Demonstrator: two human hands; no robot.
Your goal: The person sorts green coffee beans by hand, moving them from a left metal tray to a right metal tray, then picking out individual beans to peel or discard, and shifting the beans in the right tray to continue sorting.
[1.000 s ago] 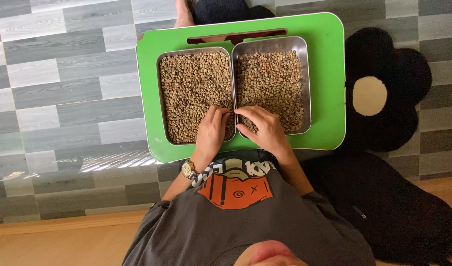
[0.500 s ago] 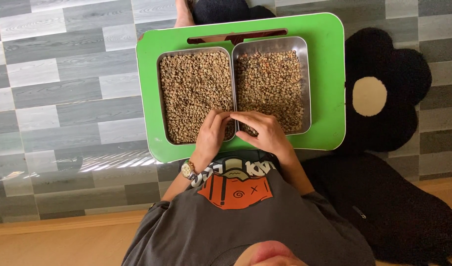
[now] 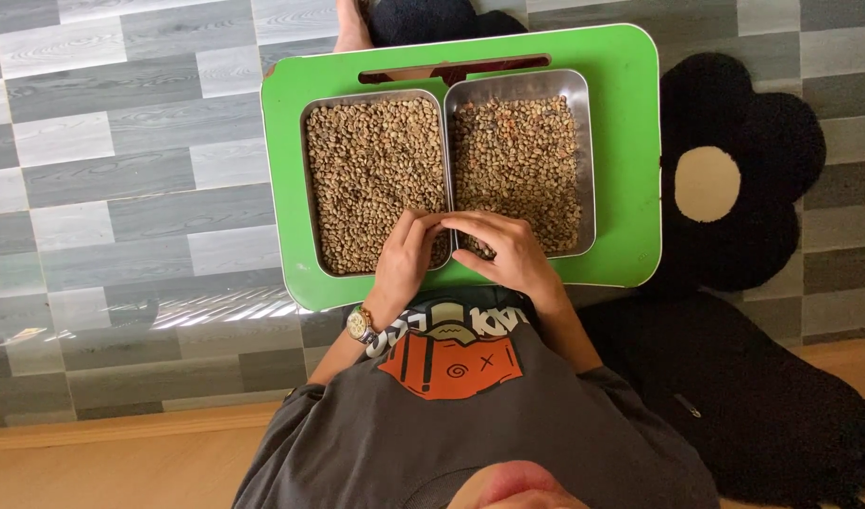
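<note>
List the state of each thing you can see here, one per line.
left tray: full of beans, flat
right tray: full of beans, flat
green lap table: level, bearing both trays
left hand: fingers on beans
right hand: fingers on beans
wristwatch: worn on left wrist

We see two brushed-metal trays (image 3: 517,83), dully shiny, on a smooth glossy green plastic board (image 3: 626,141). Right of that board lies a fuzzy black rug (image 3: 762,141); left of it, wood-grain flooring (image 3: 121,170) glints.
</note>
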